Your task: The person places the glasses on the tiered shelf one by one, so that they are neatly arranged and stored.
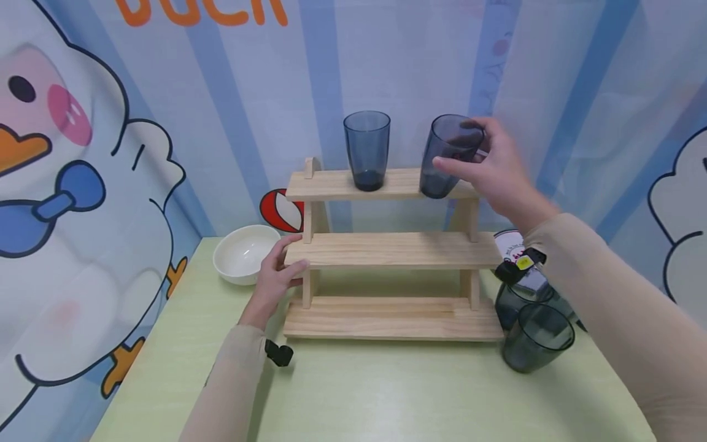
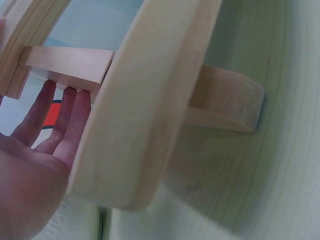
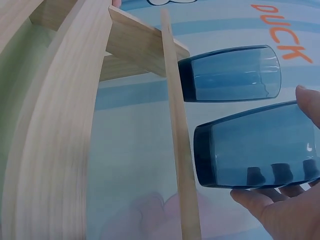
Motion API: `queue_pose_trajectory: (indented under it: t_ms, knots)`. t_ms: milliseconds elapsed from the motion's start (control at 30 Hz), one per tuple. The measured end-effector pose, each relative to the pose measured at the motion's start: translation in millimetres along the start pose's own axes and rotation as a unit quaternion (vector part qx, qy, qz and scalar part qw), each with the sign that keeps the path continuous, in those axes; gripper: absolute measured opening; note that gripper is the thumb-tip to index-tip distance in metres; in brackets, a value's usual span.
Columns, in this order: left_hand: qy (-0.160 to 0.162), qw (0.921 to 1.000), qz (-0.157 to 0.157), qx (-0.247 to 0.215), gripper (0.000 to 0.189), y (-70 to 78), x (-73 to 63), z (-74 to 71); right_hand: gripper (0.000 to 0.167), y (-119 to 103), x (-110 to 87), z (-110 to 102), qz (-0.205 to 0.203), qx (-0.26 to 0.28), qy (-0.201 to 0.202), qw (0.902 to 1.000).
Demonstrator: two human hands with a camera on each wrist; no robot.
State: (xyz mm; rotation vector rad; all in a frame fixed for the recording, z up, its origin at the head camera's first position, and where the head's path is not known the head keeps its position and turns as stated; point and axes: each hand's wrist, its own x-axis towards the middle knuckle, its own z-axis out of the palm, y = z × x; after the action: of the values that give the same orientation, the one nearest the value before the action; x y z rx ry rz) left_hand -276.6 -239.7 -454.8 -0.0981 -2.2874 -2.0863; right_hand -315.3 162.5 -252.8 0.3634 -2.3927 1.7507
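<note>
My right hand [image 1: 499, 166] holds a blue-grey tinted drinking glass [image 1: 442, 162], thumb on one side and fingers on the other. The glass is tilted, its base just above the right part of the top shelf in the right wrist view. A second matching glass [image 1: 369, 150] stands upright on that top shelf [image 1: 320, 184], left of the held one. My left hand [image 1: 273, 276] grips the left end of the middle shelf of a three-tier wooden rack [image 1: 392, 250]. In the left wrist view its fingers [image 2: 59, 120] touch the upright support [image 2: 70, 65].
More tinted glasses [image 1: 536, 344] stand close together on the table right of the rack, partly behind my right sleeve. Behind them is a printed white item [image 1: 509, 244], mostly covered. A white bowl [image 1: 243, 255] sits left of the rack. A cartoon-printed curtain [image 1: 265, 92] hangs behind.
</note>
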Motion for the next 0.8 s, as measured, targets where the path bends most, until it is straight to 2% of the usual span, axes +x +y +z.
queue_pose_trajectory:
  t_ms: [467,633,800]
  knots:
    - [0.002,1.0,-0.001,0.006,0.057,0.4,0.2,0.5,0.092,-2.7,26.0,16.6,0.037,-0.027,0.016,0.9988]
    - [0.003,1.0,-0.001,0.004,0.056,-0.6,0.5,0.0,0.092,-2.6,30.2,20.6,0.033,-0.013,0.014,0.9993]
    - [0.001,1.0,0.0,0.003,0.057,-1.5,1.0,-0.2,0.094,-2.8,33.5,23.8,0.034,-0.021,0.014,0.9991]
